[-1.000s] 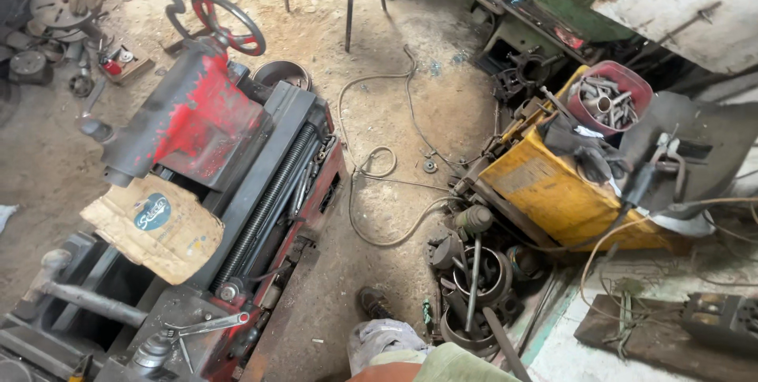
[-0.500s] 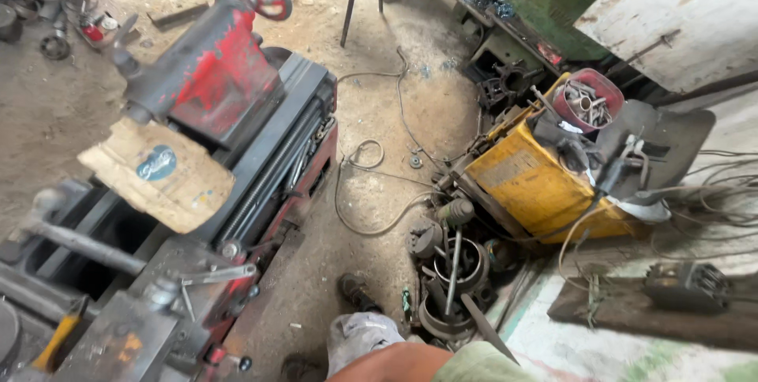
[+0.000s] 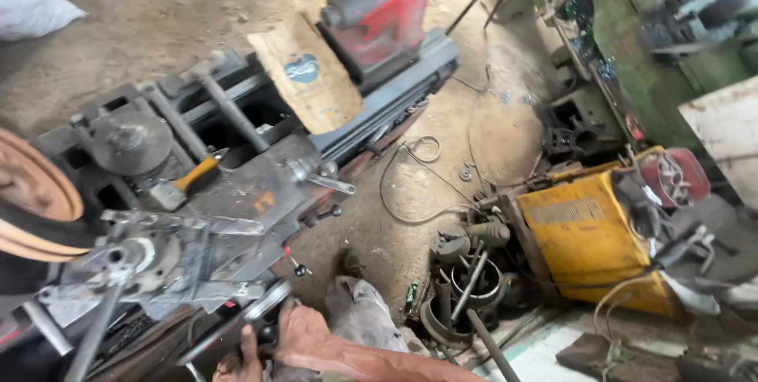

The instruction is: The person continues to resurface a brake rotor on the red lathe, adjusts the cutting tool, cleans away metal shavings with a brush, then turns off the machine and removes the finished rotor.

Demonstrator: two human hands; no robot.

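— What's different from a second ago?

— The view has swung left along the lathe (image 3: 260, 192). Its red tailstock (image 3: 379, 15) now sits at the top edge instead of mid-frame, and the carriage with the hammer (image 3: 185, 180) has come into sight.

— And the yellow welder (image 3: 588, 236)?

— Slid toward the lower right.

— Any hands?

— One hand (image 3: 241, 358) now shows at the bottom edge by a lever; earlier only a sleeve did. It's blurred, probably the left, and I can't tell whether it grips.
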